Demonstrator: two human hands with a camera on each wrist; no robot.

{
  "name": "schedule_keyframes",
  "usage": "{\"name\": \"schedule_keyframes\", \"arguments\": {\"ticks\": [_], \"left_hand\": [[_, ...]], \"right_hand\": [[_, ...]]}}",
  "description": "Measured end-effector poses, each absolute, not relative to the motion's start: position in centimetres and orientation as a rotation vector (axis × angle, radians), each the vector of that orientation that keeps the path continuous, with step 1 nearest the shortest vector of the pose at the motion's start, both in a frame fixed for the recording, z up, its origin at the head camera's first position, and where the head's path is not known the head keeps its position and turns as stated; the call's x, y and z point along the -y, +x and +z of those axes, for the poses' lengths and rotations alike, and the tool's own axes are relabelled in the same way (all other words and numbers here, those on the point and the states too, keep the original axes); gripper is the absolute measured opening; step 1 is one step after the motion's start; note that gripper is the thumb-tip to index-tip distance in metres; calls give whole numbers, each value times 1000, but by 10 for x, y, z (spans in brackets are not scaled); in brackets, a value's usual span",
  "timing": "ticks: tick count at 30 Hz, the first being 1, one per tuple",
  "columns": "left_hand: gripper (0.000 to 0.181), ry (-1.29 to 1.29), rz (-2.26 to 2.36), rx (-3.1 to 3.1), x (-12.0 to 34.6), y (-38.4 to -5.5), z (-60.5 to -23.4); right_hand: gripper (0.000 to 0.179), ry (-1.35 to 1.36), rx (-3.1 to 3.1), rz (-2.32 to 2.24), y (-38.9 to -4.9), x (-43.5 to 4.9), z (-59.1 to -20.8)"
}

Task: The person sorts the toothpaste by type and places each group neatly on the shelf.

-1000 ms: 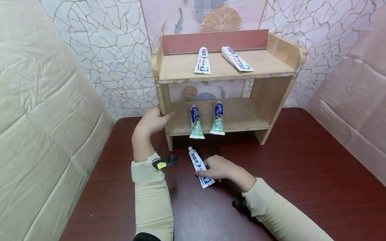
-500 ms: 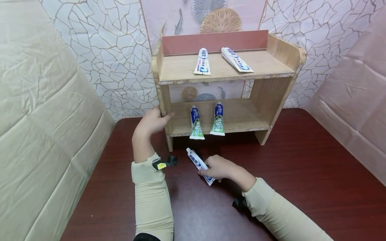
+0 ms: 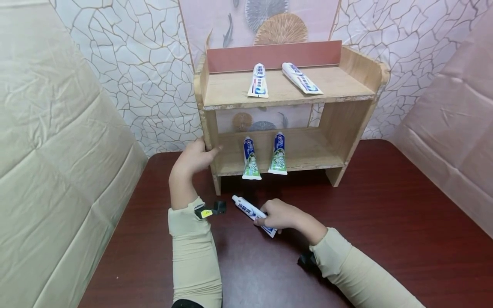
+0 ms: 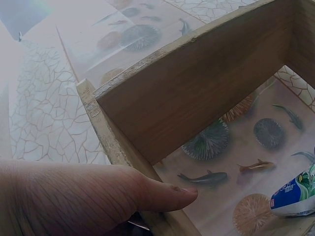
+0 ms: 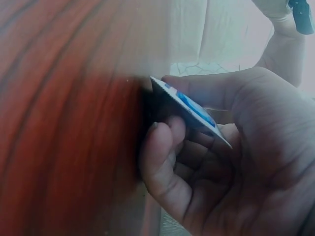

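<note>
My right hand [image 3: 279,215] grips a white and blue toothpaste tube [image 3: 246,207] low over the table, its cap pointing to the back left. In the right wrist view the flat end of that tube [image 5: 189,108] lies between thumb and curled fingers. At the left my left hand [image 3: 192,159] holds the side panel of a wooden shelf [image 3: 209,128]. The left wrist view shows the thumb [image 4: 170,195] on the panel's inner side; the other fingers are mostly hidden behind it. Two blue and green tubes, a left one [image 3: 250,160] and a right one [image 3: 278,156], lie on the lower board.
On the top board lie two more white tubes, a straight one [image 3: 259,81] and a slanted one [image 3: 301,78]. The shelf stands at the back of a dark red table [image 3: 369,239]. Cloth drapes [image 3: 69,171] flank both sides, with a patterned backdrop [image 3: 146,60] behind.
The white tube in my right hand has turned so its cap swings left and slightly toward me. My left hand keeps its place on the shelf's side.
</note>
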State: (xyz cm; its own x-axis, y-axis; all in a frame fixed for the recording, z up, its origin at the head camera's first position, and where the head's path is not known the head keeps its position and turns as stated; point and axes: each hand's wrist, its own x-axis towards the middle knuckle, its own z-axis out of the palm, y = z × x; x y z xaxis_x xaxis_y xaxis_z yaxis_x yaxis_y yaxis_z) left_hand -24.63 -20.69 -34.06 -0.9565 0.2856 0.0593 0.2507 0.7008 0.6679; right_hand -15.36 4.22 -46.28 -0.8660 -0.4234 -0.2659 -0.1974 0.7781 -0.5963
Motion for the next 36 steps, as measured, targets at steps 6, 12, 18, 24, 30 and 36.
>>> {"name": "schedule_keyframes", "arguments": {"ticks": [6,12,18,24,30,36], "left_hand": [[67,451,1112,-2856,207,-247,-342],[66,454,1111,-2855,207,-248,-343],[68,440,1107,-2849,208,-247,-342],[67,433,1122,-2846,207,-246,-339],[66,433,1111,-2847,208,-246,-340],[65,434,1102,-2853,208,-248,-341]], "right_hand": [[15,-496,-2574,-804,-153,-44,-460],[14,-512,-2563,-813,-152,-43,-458],[10,-549,-2575,-800,-151,-43,-459],[13,-637,-2659,-738,-153,-44,-460],[17,-651,-2702,-708,-153,-44,-459],[12,-616,-2683,-730,-153,-43,-459]]}}
